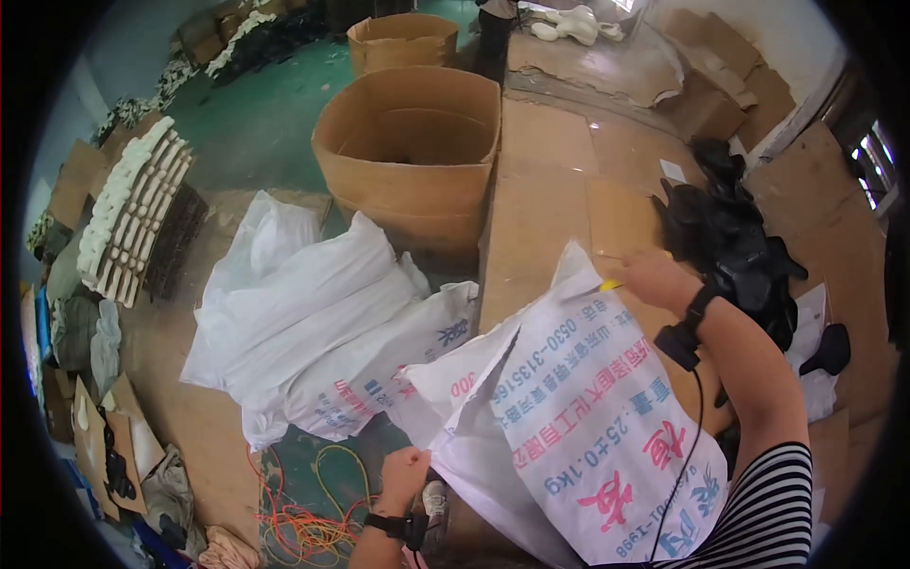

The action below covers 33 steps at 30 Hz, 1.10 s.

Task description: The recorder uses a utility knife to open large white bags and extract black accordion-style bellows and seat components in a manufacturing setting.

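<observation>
A large white woven sack [607,427] with red and blue printing leans over the edge of the cardboard-covered table, its pointed corner facing away from me. Against the near left edge of this sack, my left hand [405,474] is closed on the fabric; its fingertips are partly hidden. My right hand [656,278] is closed round a small tool with a yellow handle [609,284], held at the sack's far top corner. The tool's tip is too small to make out. Both wrists wear dark bands with a small device.
Several filled white sacks [303,313] lie at left. Behind them stand large open cardboard drums [408,123]. Black moulded pieces [735,247] lie along the table's right side. Orange and yellow cords [303,522] tangle on the floor. White moulded parts [137,218] are stacked far left.
</observation>
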Tool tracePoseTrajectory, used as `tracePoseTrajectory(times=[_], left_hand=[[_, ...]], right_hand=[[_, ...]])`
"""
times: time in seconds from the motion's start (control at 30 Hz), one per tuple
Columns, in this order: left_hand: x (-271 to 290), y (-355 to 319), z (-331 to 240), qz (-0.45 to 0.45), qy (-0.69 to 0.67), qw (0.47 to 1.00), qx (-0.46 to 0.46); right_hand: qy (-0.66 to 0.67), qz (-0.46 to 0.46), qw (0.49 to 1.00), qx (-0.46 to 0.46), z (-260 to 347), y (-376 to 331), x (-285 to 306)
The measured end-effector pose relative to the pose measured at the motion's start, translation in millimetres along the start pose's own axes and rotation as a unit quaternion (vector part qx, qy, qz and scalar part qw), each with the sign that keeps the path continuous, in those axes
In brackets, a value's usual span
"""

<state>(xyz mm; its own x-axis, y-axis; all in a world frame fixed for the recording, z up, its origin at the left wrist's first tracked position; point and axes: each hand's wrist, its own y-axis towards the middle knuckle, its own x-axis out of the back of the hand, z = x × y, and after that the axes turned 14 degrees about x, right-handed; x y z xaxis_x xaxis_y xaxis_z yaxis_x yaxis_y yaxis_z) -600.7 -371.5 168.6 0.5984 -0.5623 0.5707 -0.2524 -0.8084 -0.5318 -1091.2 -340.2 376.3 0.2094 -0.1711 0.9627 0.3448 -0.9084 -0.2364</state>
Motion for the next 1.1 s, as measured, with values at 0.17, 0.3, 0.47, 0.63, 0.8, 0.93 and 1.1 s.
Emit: tracePoseTrajectory(times=[0.17,0.3,0.47,0.63,0.8,0.93,1.1], left_hand=[[9.8,0.0,-135.9,-0.074,-0.085,0.978,-0.176],[-72.6,22.5,-204.0,0.049,-0.053,0.973,-0.218],[-125.2,57.9,-211.5,0.003,-0.058,0.996,-0.067],[-99.8,13.9,-273.4,0.03,-0.047,0.992,-0.116],[-114.2,15.5,-280.5,0.041,-0.133,0.983,-0.12],[-91.7,-20.4,-308.1,0.111,-0.238,0.96,-0.098],[-99.5,-38.4,-324.0,0.096,-0.191,0.962,-0.172]], right_hand=[[0.036,-0.034,0.98,-0.193,-9.0,-64.8,-21.5],[0.093,-0.117,0.981,-0.123,-0.8,-41.9,-19.8],[0.075,-0.007,0.995,-0.06,0.3,-13.0,4.8],[0.065,-0.084,0.994,0.029,1.1,24.0,-28.5],[-0.029,-0.007,0.998,0.057,-8.5,47.4,-44.5],[0.12,-0.004,0.99,-0.067,-58.9,-3.5,-64.3],[0.17,-0.096,0.976,-0.095,-48.9,-32.3,-10.4]])
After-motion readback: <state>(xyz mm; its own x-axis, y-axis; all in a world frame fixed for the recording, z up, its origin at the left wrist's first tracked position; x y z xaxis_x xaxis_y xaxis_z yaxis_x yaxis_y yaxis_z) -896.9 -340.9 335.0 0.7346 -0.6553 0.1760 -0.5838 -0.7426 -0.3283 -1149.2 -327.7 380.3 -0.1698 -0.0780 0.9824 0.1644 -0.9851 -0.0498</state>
